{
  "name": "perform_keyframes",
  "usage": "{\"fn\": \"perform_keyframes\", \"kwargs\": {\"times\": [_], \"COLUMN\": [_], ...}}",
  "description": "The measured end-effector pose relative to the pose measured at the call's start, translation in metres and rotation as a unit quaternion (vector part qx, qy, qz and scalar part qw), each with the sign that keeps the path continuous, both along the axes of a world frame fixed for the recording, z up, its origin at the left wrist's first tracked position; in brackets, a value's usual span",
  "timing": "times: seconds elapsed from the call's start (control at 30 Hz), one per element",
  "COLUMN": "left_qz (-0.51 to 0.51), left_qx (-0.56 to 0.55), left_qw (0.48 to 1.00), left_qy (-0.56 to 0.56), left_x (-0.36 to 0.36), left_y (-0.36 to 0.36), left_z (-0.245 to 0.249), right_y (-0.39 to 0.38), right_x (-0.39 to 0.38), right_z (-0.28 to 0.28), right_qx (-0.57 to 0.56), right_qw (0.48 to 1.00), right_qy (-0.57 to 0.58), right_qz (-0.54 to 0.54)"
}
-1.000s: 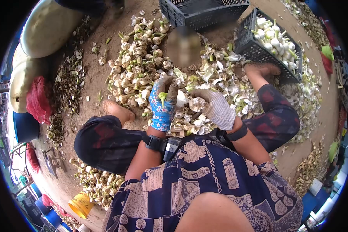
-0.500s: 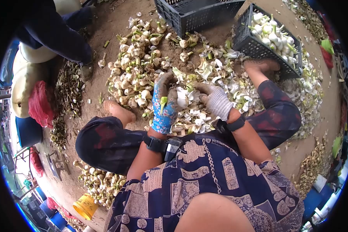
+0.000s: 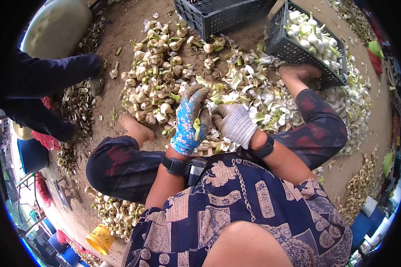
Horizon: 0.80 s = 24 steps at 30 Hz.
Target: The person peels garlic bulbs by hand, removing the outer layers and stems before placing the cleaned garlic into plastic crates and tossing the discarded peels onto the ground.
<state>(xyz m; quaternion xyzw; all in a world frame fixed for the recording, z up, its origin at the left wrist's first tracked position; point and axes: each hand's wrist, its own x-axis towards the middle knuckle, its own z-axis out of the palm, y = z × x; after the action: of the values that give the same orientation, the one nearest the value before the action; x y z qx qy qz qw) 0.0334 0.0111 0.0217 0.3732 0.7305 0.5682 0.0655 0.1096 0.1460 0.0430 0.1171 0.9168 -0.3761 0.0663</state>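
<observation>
My left hand [image 3: 191,118], in a blue flowered glove with soiled fingers, is closed in front of my lap. A green garlic stem [image 3: 197,127] sticks out between its thumb and palm; the bulb is hidden by the fingers. Close on its right, my right hand [image 3: 234,123] in a grey-white knitted glove has its fingers curled inward, and what they pinch cannot be seen. Beyond my left hand lies a heap of unpeeled garlic bulbs [image 3: 149,80]. White and green peelings [image 3: 272,104] cover the ground beyond my right hand.
A black crate [image 3: 274,49] of white garlic bulbs [image 3: 314,40] stands at upper right, by my foot. Another dark crate [image 3: 205,26] is at the top. Another person's dark-clothed legs [image 3: 53,73] are at left. A yellow bucket [image 3: 100,239] lies by more garlic [image 3: 118,213].
The white bulb seen between my hands is now out of sight. My right hand has moved left and turned, closer to my left. At left, the other person's legs have shifted down and apart.
</observation>
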Motion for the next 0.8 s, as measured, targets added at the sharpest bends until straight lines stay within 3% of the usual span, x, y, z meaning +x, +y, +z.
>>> {"fn": "perform_keyframes", "kwargs": {"times": [0.1,0.13,0.2,0.27,0.33,0.37,0.43,0.47,0.53,0.6,0.67,0.73,0.77,0.8], "left_qz": [-0.007,-0.013,-0.018,-0.017,-0.023,-0.023,-0.077,-0.078,-0.092,-0.102,-0.092,-0.098,-0.076,-0.053], "left_qx": [0.039,0.179,0.271,0.316,0.365,0.364,0.447,0.445,0.479,0.488,0.463,0.469,0.448,0.426], "left_qw": [0.999,0.960,0.892,0.854,0.815,0.816,0.728,0.729,0.646,0.631,0.610,0.590,0.595,0.599], "left_qy": [-0.036,-0.214,-0.361,-0.414,-0.450,-0.449,-0.514,-0.514,-0.587,-0.595,-0.637,-0.649,-0.664,-0.676], "left_x": [-0.003,0.002,0.002,-0.002,-0.003,-0.003,-0.003,-0.003,-0.004,-0.004,-0.002,0.000,0.001,0.001], "left_y": [-0.001,0.004,0.004,0.003,0.004,0.006,0.010,0.010,0.008,0.008,0.011,0.014,0.013,0.011], "left_z": [0.000,-0.014,-0.004,-0.004,-0.006,-0.008,-0.012,-0.013,-0.013,-0.016,-0.015,-0.018,-0.022,-0.026], "right_y": [0.005,0.009,0.023,0.035,0.043,0.044,0.049,0.052,0.054,0.048,0.026,0.012,0.007,0.010], "right_x": [-0.003,-0.004,-0.001,0.006,0.012,0.012,0.016,0.017,0.017,0.015,0.001,-0.006,-0.006,-0.003], "right_z": [-0.017,-0.028,-0.053,-0.061,-0.038,-0.024,-0.023,-0.028,-0.032,-0.028,0.009,0.020,0.013,0.007], "right_qx": [0.026,0.052,0.101,0.148,0.104,0.069,-0.029,-0.030,0.163,0.138,0.026,-0.071,0.005,0.004], "right_qw": [0.999,0.998,0.994,0.984,0.986,0.993,0.985,0.985,0.985,0.988,0.976,0.970,0.978,0.978], "right_qy": [-0.021,-0.034,-0.041,-0.072,-0.091,-0.092,-0.132,-0.131,0.040,0.054,0.216,0.219,0.179,0.180], "right_qz": [-0.009,-0.014,-0.006,0.065,0.092,0.038,-0.103,-0.105,-0.045,-0.051,-0.030,0.083,0.104,0.106]}}
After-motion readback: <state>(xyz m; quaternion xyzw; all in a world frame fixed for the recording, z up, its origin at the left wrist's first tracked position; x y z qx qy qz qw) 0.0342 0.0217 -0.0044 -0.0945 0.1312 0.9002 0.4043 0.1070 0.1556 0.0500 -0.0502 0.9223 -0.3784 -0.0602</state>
